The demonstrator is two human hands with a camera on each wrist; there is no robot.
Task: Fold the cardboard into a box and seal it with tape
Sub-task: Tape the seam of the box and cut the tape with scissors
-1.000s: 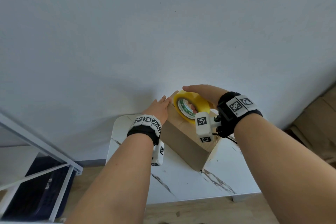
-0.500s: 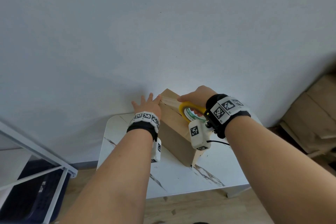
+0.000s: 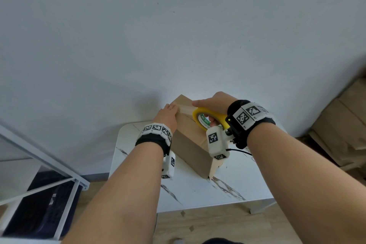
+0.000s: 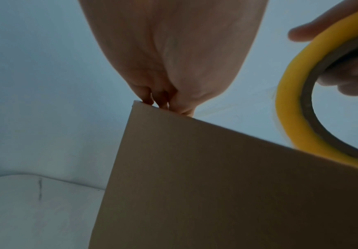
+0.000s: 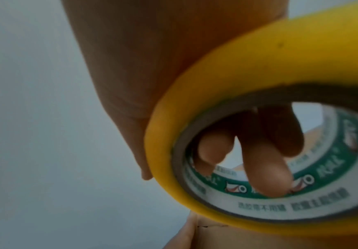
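Observation:
A brown cardboard box [image 3: 190, 150] stands on a white marble-look table [image 3: 198, 192], its top flaps folded shut. My right hand [image 3: 213, 103] grips a yellow tape roll [image 3: 210, 118], fingers curled through its core [image 5: 267, 170], holding it on the box top. A clear strip of tape [image 3: 185, 108] runs from the roll to the box's upper left edge. My left hand [image 3: 168, 114] lies flat with straight fingers on that edge [image 4: 163, 102], pressing the tape end down. In the left wrist view the box side [image 4: 216, 185] fills the lower right, the roll [image 4: 291, 104] above it.
A pale wall rises right behind the table. A white metal rack [image 3: 39, 164] with a dark bag under it stands at the left. Flat brown cardboard [image 3: 344, 130] leans at the right. Wooden floor [image 3: 217, 226] shows below the table's front edge.
The right hand has drawn the roll back toward me along the box top, paying out a tape strip. The left hand shifted from the box's side onto its top left edge.

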